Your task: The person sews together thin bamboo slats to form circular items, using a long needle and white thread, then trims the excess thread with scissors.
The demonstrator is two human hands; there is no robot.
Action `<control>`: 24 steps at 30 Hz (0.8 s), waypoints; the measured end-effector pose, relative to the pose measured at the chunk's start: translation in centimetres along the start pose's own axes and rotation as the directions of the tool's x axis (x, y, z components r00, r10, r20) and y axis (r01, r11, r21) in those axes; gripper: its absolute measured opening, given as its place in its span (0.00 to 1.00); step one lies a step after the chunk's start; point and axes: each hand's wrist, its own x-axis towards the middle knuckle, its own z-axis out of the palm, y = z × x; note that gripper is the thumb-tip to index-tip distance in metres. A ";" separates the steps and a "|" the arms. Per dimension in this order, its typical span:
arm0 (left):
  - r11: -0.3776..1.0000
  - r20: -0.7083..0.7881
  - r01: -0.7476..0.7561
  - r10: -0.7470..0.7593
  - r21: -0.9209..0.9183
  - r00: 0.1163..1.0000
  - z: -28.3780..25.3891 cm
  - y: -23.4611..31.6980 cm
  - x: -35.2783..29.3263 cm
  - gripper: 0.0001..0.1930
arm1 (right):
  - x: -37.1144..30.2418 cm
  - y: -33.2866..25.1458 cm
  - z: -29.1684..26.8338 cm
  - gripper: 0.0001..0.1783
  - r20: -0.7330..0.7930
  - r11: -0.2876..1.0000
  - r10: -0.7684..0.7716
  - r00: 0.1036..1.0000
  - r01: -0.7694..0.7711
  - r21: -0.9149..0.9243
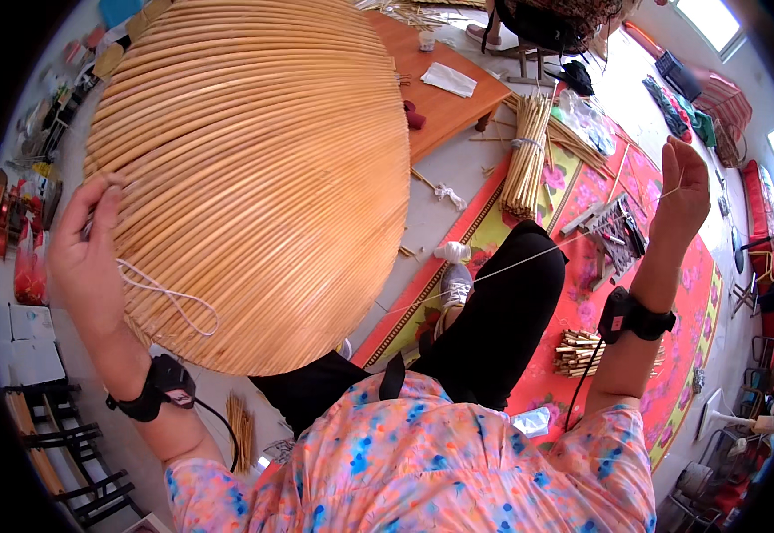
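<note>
A large round woven cane piece point(254, 169), made of concentric pale rings, fills the upper left. My left hand point(89, 253) grips its left rim, thumb and fingers on the edge. A loop of white cord point(169, 298) hangs from the rim just beside that hand. My right hand point(682, 191) is raised at the right, fingers pinched on a thin pale thread point(529, 260) that runs taut down and left across my black-trousered knee toward the woven piece. Both wrists carry black bands with cables.
A bundle of cane sticks point(527, 155) lies on a red flowered mat point(582, 293). A low orange table point(445, 98) stands behind the woven piece. A smaller stick bundle point(582, 351) and a small wooden frame point(614, 235) lie by my right arm. Chairs point(58, 444) stand lower left.
</note>
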 end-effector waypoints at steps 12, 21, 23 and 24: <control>0.904 0.306 -0.383 0.425 -0.189 0.852 11.1 5.0 -5.0 0.06 | -2.2 -4.5 5.4 0.09 0.138 0.702 -0.542 0.829 0.537 -0.468; 0.935 0.420 -0.335 0.352 -0.116 0.837 18.2 8.5 -7.4 0.09 | -1.5 -5.6 5.7 0.04 0.301 0.782 -0.464 0.833 0.545 -0.304; 0.949 0.397 -0.303 0.314 -0.092 0.862 19.1 9.1 -7.4 0.09 | -1.5 -6.5 6.5 0.05 0.254 0.831 -0.429 0.867 0.489 -0.266; 0.958 0.387 -0.275 0.285 -0.082 0.877 19.3 9.2 -7.3 0.09 | -1.5 -6.6 6.6 0.05 0.238 0.858 -0.409 0.881 0.460 -0.231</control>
